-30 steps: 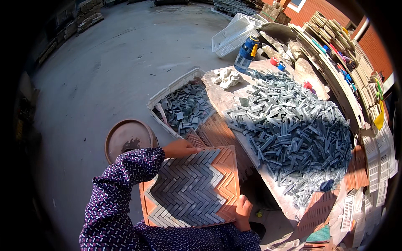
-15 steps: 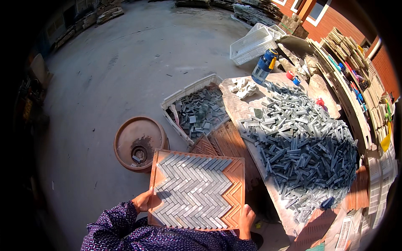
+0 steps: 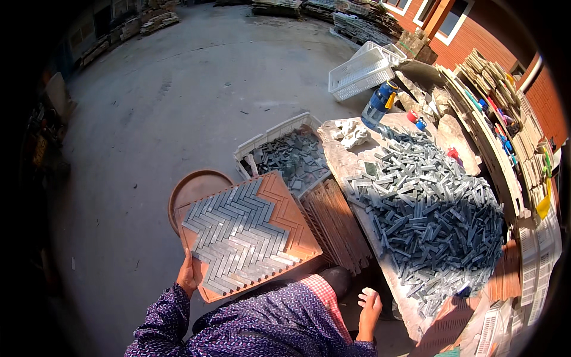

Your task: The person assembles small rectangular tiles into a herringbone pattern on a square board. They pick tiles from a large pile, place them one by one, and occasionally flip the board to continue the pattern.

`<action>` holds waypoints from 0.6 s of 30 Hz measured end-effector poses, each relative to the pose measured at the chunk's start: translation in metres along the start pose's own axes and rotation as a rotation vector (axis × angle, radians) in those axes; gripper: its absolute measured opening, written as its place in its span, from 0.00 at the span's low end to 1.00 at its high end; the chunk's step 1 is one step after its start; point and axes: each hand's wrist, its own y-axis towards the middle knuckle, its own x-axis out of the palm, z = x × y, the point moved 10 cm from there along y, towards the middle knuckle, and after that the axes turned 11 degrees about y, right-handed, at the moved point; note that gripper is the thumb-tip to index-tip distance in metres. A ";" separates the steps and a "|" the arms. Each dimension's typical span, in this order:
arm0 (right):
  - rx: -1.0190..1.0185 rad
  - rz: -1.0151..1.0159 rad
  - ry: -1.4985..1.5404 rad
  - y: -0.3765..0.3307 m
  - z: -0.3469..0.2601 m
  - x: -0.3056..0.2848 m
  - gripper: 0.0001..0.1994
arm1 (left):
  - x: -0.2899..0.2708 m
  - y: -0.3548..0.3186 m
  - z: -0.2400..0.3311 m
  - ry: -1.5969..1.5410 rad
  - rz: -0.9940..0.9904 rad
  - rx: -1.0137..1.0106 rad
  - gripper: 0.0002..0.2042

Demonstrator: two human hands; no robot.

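Note:
My left hand grips the near-left corner of an orange grooved tray, its fingers hidden under the edge. Grey stone strips lie in the tray in a herringbone pattern, while the grooves along its right side are bare. The tray tilts and covers part of a round brown basin. Apart from the tray, my right hand hovers left of the table's edge, fingers loosely bent and holding nothing. A stack of similar orange trays stands just beyond my knees.
On the table at right lies a big heap of loose grey strips. A blue bottle and a crumpled white cloth sit at its far end. Beyond the tray is a white crate of stone pieces; white baskets stand farther back.
My right hand has let go of the tray's right edge and moved slightly right. The tray has turned and shifted left and away, now over the basin, still in my left hand.

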 end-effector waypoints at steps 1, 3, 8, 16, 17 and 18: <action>0.041 0.009 0.005 -0.007 0.013 -0.009 0.16 | -0.020 0.004 0.010 0.003 0.037 0.042 0.35; 0.095 0.027 0.005 -0.021 0.037 -0.028 0.18 | -0.050 0.012 0.031 -0.010 0.073 0.123 0.34; 0.220 0.097 0.061 -0.041 0.096 -0.062 0.20 | -0.101 0.018 0.061 -0.096 0.110 0.206 0.31; 0.221 0.085 0.056 -0.044 0.113 -0.072 0.19 | -0.118 0.039 0.047 -0.115 0.076 0.246 0.32; 0.226 0.078 0.054 -0.043 0.115 -0.073 0.19 | -0.119 0.041 0.046 -0.118 0.087 0.258 0.32; 0.233 0.075 0.049 -0.045 0.115 -0.073 0.19 | -0.120 0.044 0.044 -0.122 0.097 0.263 0.33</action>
